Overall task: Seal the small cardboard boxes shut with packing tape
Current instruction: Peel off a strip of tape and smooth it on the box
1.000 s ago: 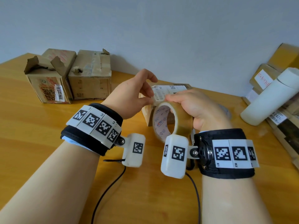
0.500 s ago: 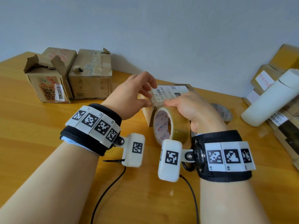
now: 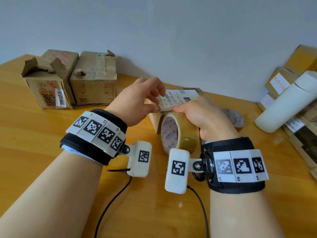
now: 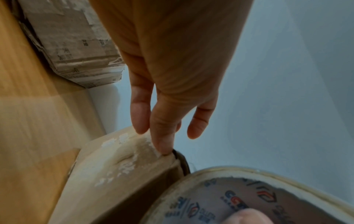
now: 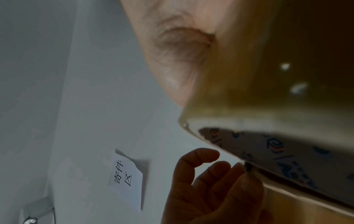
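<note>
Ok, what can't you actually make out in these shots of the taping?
- Free end of the tape roll: head view, hidden under the right hand.
- Flaps of the small box: covered by the left hand.
- Shipping label print: too small to read.
- Right wrist view: the roll fills it, blurred.

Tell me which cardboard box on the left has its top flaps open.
The outer box, with torn flaps standing up. Its neighbour, nearer the hands, is closed.
</note>
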Available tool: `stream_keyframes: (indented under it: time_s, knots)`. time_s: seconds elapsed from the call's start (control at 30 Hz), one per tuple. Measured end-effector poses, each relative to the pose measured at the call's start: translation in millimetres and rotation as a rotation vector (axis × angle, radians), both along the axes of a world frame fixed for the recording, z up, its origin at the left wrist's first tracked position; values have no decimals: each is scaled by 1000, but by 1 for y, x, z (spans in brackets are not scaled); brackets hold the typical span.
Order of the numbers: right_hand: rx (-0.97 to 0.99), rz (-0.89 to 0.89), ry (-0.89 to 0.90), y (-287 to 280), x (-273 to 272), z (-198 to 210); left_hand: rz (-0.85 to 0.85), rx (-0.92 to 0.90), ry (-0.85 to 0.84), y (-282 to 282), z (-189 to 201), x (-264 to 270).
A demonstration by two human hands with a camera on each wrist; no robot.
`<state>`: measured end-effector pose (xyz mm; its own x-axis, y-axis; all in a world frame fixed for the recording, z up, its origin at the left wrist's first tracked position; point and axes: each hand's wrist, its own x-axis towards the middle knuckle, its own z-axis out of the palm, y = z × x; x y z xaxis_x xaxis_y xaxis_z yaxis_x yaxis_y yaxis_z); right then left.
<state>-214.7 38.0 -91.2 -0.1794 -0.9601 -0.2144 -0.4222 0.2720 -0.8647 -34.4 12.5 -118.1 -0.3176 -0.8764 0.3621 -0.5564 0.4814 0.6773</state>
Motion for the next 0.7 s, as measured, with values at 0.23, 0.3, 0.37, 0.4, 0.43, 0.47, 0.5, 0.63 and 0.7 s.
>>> stream_keyframes:
  time_s: [0.23,0.3,0.37,0.4,0.43,0.47,0.5,0.63,0.7]
  knots:
    - [-3,-8,7,3,1,3,9,-19,-43,0,1,-1]
    - [4,-12,0,4,2,5,12,-23,-60,0,1,-1]
    - [8,-9,0,4,2,6,15,-25,-71,0,2,-1]
    - [7,-8,4,4,2,5,16,-26,-76,0,3,-1]
    - [6,-8,8,4,3,6,16,-28,-82,0,3,-1]
    - [5,-8,10,4,3,5,18,-30,-92,0,3,-1]
    - [3,-7,11,4,3,5,20,-32,-103,0,3,-1]
    - [3,-3,16,5,3,5,19,-28,-140,-1,3,0]
    - [7,-3,17,5,2,5,9,-17,-135,-1,3,1]
